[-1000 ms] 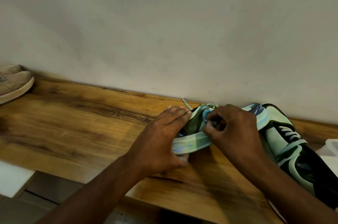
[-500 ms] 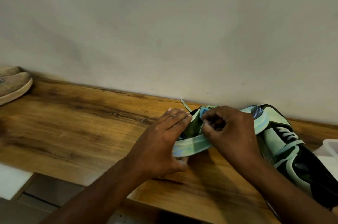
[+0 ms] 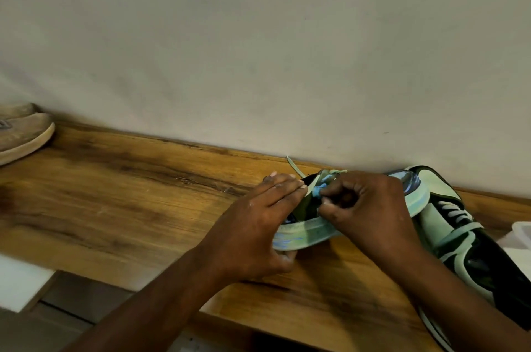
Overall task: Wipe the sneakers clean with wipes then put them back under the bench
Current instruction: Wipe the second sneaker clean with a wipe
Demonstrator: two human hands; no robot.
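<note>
On the wooden bench (image 3: 129, 193), left hand (image 3: 255, 225) gripping green sneaker (image 3: 304, 234), right hand (image 3: 367, 216) pinching blue wipe (image 3: 317, 190).

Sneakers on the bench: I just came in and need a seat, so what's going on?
A person is cleaning a green sneaker tipped on its side on the bench. The left hand steadies it; the right hand pinches a small blue wipe against it. The second sneaker lies alongside. Neither is back under the bench.
</note>
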